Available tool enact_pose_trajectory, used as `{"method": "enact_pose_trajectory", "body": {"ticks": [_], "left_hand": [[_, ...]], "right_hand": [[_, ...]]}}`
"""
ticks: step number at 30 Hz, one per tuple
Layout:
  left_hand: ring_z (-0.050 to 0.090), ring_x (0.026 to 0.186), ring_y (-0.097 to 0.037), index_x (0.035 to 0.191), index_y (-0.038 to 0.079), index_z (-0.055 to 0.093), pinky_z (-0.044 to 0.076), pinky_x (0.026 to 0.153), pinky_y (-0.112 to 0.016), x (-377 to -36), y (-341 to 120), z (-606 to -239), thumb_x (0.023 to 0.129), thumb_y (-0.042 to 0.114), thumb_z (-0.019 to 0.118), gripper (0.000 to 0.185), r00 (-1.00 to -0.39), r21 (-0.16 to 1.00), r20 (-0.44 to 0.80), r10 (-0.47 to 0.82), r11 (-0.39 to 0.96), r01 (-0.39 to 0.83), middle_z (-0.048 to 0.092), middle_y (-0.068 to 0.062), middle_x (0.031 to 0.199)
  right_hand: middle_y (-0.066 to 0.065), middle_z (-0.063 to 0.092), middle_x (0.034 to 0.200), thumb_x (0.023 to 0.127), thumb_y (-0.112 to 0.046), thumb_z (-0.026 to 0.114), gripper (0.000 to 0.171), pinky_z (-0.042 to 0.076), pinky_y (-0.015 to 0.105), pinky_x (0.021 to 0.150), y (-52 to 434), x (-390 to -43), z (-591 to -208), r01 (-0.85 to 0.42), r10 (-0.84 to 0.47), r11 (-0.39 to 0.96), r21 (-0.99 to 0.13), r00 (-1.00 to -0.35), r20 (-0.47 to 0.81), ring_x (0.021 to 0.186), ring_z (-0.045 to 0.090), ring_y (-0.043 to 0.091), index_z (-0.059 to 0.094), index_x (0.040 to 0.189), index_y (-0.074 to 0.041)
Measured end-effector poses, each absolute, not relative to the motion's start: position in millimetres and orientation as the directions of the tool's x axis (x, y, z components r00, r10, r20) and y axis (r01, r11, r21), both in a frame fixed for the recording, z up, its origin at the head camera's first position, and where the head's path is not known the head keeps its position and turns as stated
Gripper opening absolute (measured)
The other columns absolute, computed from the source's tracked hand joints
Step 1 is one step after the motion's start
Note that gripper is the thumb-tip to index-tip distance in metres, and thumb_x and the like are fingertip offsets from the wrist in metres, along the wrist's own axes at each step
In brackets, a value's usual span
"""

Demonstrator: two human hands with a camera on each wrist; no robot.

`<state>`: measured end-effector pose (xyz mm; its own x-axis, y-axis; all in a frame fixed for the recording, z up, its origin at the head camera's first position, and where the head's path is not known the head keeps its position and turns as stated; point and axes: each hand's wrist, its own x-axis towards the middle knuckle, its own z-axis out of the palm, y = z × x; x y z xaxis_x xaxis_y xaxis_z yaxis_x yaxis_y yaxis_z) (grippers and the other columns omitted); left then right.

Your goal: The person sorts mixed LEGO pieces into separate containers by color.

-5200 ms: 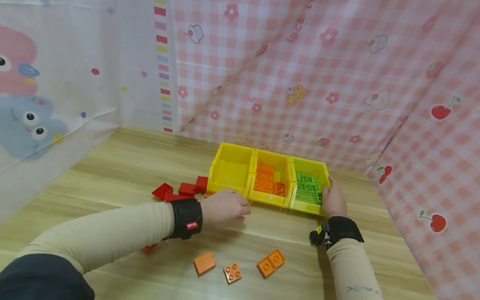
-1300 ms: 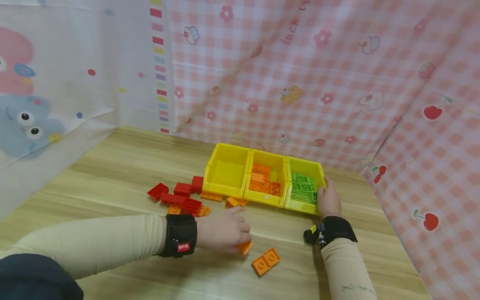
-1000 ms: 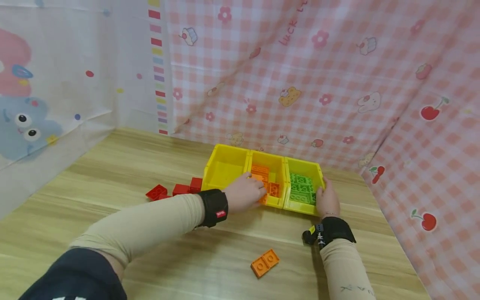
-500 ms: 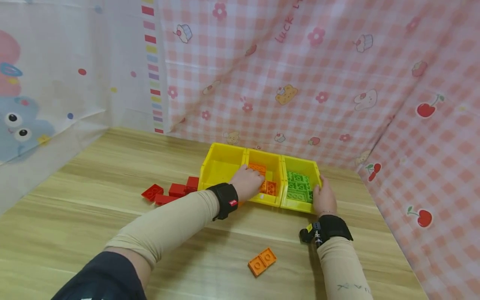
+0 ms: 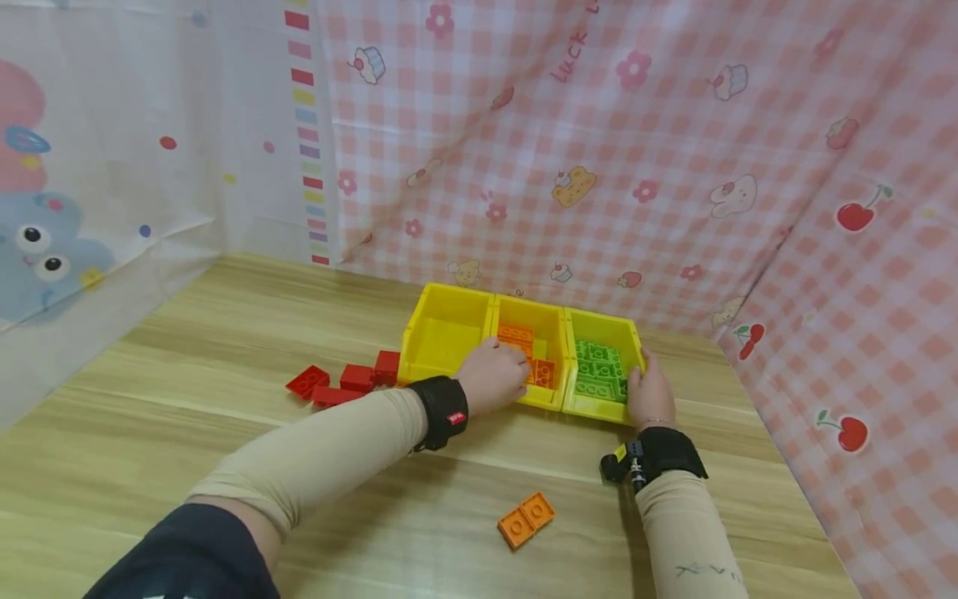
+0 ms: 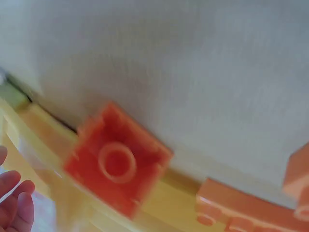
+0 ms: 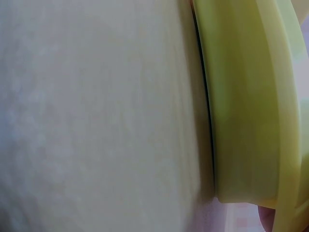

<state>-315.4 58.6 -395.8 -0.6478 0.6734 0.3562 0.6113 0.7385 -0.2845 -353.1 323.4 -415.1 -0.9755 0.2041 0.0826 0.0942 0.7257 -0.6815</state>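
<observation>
A: Head view? 3 glossy plastic bins; the left hand (image 5: 494,378) reaches into the middle bin (image 5: 552,320) over studded orange bricks (image 5: 540,372). Whether it grips 1, I cannot tell.

B: The right hand (image 5: 649,391) clasps the green-brick bin (image 5: 602,323)'s corner.

A: Left wrist view alone shows a blurred orange brick (image 6: 117,165) by a yellow wall.

B: Right wrist: only smooth bin wall (image 7: 241,111).

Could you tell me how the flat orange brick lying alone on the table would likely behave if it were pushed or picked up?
The orange brick looks like rigid plastic, so it probably keeps its shape. It lies flat and low on the wooden table, so a push would likely slide it, not tip or roll it. Its studs should give fingers some grip.
</observation>
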Motion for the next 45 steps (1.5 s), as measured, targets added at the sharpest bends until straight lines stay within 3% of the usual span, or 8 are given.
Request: {"method": "enact_pose_trajectory", "body": {"ticks": [6,13,19,35,45], "left_hand": [[0.058,0.088,-0.011,0.101,0.022,0.069,0.035,0.075,-0.029,-270,59,-398,0.088,0.039,0.061,0.023,-0.542,-0.312,0.254,0.801,0.598,0.738,0.064,0.008,0.097],[0.054,0.071,-0.005,0.095,0.025,0.066,0.032,0.067,-0.025,-221,55,-410,0.09,0.049,0.052,0.028,-0.426,-0.347,0.171,0.889,0.459,0.818,0.059,0.013,0.083],[0.053,0.068,-0.005,0.103,0.022,0.062,0.033,0.064,-0.024,-200,56,-419,0.087,0.057,0.051,0.04,-0.396,-0.315,0.182,0.9,0.435,0.844,0.058,0.012,0.081],[0.054,0.071,-0.006,0.107,0.02,0.057,0.031,0.061,-0.023,-201,46,-413,0.082,0.044,0.064,0.035,-0.465,-0.248,0.142,0.874,0.486,0.838,0.059,0.01,0.083],[0.056,0.087,-0.015,0.107,0.016,0.061,0.037,0.073,-0.03,-264,30,-384,0.084,0.031,0.067,0.028,-0.552,-0.288,0.296,0.78,0.623,0.727,0.063,0.002,0.095]], "right_hand": [[0.024,0.034,0.143,0.102,-0.018,0.026,0.05,0.029,0.051,0.101,322,-353,-414,0.085,0.195,0.74,-0.667,-0.977,0.092,0.123,0.04,0.036,0.016,0.149,-0.006],[0.023,0.033,0.143,0.102,-0.018,0.027,0.05,0.029,0.051,0.101,323,-352,-414,0.084,0.194,0.741,-0.666,-0.977,0.093,0.124,0.039,0.037,0.016,0.149,-0.006],[0.024,0.036,0.141,0.102,-0.018,0.026,0.05,0.031,0.05,0.1,325,-352,-415,0.095,0.208,0.737,-0.669,-0.974,0.091,0.119,0.042,0.036,0.015,0.149,-0.007],[0.023,0.035,0.143,0.102,-0.018,0.027,0.05,0.03,0.05,0.1,323,-355,-418,0.089,0.211,0.726,-0.681,-0.973,0.097,0.122,0.041,0.035,0.017,0.149,-0.007],[0.026,0.036,0.14,0.101,-0.016,0.028,0.048,0.03,0.051,0.1,324,-353,-418,0.048,0.183,0.747,-0.663,-0.974,0.135,0.124,0.04,0.039,0.019,0.147,-0.004]]}}
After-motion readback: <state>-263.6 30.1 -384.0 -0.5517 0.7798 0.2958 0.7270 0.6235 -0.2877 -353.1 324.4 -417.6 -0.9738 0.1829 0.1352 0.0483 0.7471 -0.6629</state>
